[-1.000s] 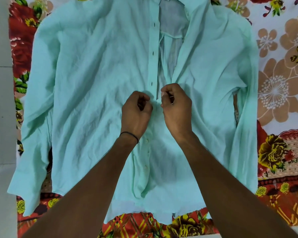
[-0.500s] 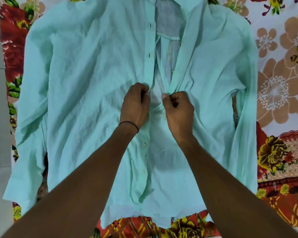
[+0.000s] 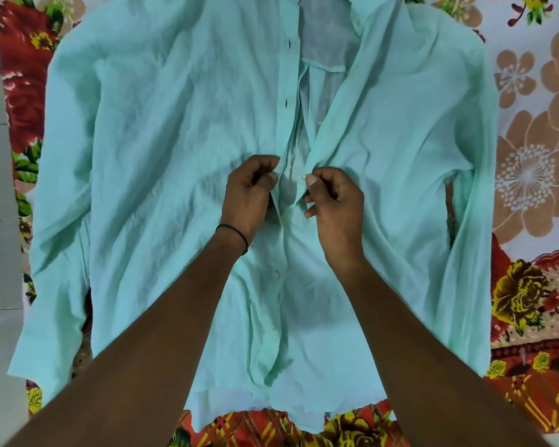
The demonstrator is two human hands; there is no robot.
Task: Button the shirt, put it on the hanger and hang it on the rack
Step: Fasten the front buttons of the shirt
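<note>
Head view looks down on one floral sheet with one mint shirt spread flat on it, collar away from the person, its front open above the hands and closed below them. Two hands meet at mid-front: the left hand pinches the buttonhole edge between thumb and curled fingers, while the right hand pinches the facing edge just beside one button. Two lower buttons sit fastened, and two dark buttonholes show above.
</note>
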